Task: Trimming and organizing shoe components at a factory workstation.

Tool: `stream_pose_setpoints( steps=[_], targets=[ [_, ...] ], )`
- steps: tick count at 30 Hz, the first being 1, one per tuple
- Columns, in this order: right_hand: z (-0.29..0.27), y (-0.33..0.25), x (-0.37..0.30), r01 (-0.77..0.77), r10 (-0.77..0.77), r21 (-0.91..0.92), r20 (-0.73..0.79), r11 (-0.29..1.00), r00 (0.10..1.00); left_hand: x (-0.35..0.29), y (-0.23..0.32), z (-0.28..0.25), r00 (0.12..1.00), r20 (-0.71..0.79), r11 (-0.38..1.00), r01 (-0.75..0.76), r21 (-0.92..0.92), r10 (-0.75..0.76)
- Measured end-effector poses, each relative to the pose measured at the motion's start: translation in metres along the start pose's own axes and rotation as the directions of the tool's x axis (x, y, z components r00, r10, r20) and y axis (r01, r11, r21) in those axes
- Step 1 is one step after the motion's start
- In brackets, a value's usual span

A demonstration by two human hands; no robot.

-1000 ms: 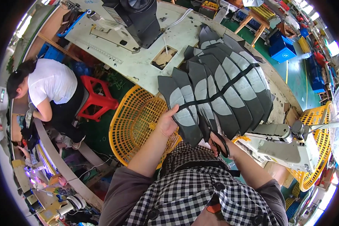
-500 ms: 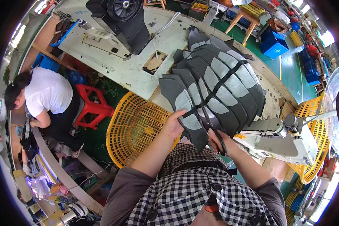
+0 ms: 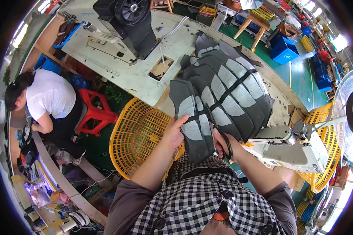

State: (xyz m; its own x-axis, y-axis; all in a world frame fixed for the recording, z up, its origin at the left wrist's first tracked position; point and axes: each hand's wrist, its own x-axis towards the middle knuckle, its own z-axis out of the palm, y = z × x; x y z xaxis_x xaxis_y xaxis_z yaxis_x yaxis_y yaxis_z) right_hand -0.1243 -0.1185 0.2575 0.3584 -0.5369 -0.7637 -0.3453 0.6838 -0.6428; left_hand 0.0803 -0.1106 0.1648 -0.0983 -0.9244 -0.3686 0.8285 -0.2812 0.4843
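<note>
A fanned row of dark foam-like cut pieces with grey patches (image 3: 243, 100) lies on the sewing table in front of me, joined across by a black strip (image 3: 233, 87). My left hand (image 3: 174, 132) is closed on the near-left edge of the end piece (image 3: 194, 133), thumb on top and fingers hidden beneath. In my right hand (image 3: 222, 145) is a pair of scissors (image 3: 227, 141) with black handles. Their blades point away from me, along the gap between the end piece and the rest of the row. The blade tips are hard to make out.
A yellow plastic basket (image 3: 115, 147) stands left of my hands, another (image 3: 321, 181) at the far right. Sewing machines are at the upper left (image 3: 123, 29) and right (image 3: 298, 150). Farther left, a person in white (image 3: 51, 94) sits on a red stool (image 3: 96, 113).
The end piece in my left hand has swung left and toward me, and the gap between it and the row is wider. My right hand with the scissors has shifted slightly left.
</note>
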Motion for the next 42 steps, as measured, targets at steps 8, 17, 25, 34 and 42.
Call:
stream_pose_setpoints(
  steps=[8,17,25,34,42],
  targets=[
    [-0.016,-0.008,-0.036,0.103,-0.164,-0.318,-0.17,0.943,0.972,0.003,-0.011,0.022,0.978,0.186,0.974,0.129,-0.185,-0.094],
    [-0.047,-0.034,-0.06,-0.142,0.109,-0.315,-0.12,0.939,0.987,0.012,0.008,0.043,0.985,0.155,0.995,0.086,-0.043,-0.078],
    [-0.014,-0.017,-0.03,0.071,-0.064,-0.082,0.079,0.994,0.995,0.001,0.021,0.036,0.981,0.189,0.999,0.032,0.029,-0.037],
    [-0.044,-0.059,-0.064,0.196,-0.392,-0.469,-0.367,0.861,0.844,-0.007,0.009,0.046,0.964,0.213,0.97,-0.111,-0.215,0.158],
    [-0.041,-0.028,-0.034,0.018,-0.096,-0.232,-0.331,0.973,0.939,0.035,-0.03,0.067,0.995,0.043,0.975,0.095,-0.202,-0.088]
  ],
)
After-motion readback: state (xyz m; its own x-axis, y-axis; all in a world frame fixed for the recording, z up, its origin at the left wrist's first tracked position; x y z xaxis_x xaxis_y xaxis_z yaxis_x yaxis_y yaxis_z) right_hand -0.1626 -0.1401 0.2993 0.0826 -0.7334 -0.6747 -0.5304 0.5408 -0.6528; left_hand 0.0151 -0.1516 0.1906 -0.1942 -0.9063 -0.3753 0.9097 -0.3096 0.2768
